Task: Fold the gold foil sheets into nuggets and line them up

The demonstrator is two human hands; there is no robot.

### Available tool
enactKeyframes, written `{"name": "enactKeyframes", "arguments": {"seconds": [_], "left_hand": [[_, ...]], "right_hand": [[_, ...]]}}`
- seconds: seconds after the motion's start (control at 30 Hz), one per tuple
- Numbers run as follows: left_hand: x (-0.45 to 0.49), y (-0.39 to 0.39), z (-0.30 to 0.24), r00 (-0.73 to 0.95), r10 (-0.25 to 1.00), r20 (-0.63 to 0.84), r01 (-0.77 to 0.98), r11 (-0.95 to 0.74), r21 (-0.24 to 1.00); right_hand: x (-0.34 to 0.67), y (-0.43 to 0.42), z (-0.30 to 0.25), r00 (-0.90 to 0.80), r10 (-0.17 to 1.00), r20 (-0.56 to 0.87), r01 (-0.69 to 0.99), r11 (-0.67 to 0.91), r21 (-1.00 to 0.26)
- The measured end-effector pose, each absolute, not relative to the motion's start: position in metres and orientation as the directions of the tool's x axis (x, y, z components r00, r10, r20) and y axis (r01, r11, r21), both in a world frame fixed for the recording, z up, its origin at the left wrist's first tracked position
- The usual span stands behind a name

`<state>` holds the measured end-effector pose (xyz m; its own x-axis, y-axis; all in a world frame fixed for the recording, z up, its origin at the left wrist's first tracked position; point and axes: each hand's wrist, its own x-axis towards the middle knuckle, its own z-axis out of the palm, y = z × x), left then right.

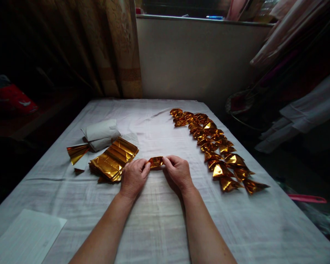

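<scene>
Both of my hands pinch one small piece of gold foil paper (155,161) just above the white cloth, at the middle of the table. My left hand (133,177) grips its left end with closed fingers. Its right end is held by my right hand (178,171), fingers also closed. A stack of flat gold foil sheets (113,159) lies just left of my left hand. To the right, a long row of several folded gold foil pieces (214,148) runs from the far middle toward the near right.
The table is covered by a white cloth (165,227). A folded white paper bundle (100,134) and a loose gold scrap (77,152) lie beyond the stack. A white sheet (27,236) sits at the near left corner. Curtains and a wall stand behind.
</scene>
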<state>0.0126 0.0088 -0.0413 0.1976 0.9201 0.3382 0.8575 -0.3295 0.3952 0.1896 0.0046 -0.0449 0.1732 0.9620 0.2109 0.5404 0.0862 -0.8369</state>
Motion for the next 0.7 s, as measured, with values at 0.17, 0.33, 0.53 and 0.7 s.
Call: {"name": "enactKeyframes", "arguments": {"seconds": [0.17,0.33,0.53,0.7], "left_hand": [[0.012,0.009,-0.0408,0.225,0.919,0.325,0.844,-0.35,0.405],[0.012,0.0098,-0.0427,0.212,0.923,0.322,0.844,-0.339,0.415],[0.0109,0.0098,-0.0427,0.241,0.922,0.302,0.834,-0.356,0.422],[0.0106,0.0097,-0.0431,0.243,0.919,0.31,0.826,-0.364,0.431]], "right_hand": [[0.1892,0.0049,-0.0449,0.181,0.962,0.204,0.536,0.077,-0.84],[0.1903,0.0042,-0.0456,0.149,0.969,0.199,0.495,0.101,-0.863],[0.1907,0.0039,-0.0456,0.159,0.967,0.202,0.466,0.107,-0.878],[0.1899,0.0045,-0.0457,0.165,0.967,0.196,0.492,0.092,-0.866]]}}
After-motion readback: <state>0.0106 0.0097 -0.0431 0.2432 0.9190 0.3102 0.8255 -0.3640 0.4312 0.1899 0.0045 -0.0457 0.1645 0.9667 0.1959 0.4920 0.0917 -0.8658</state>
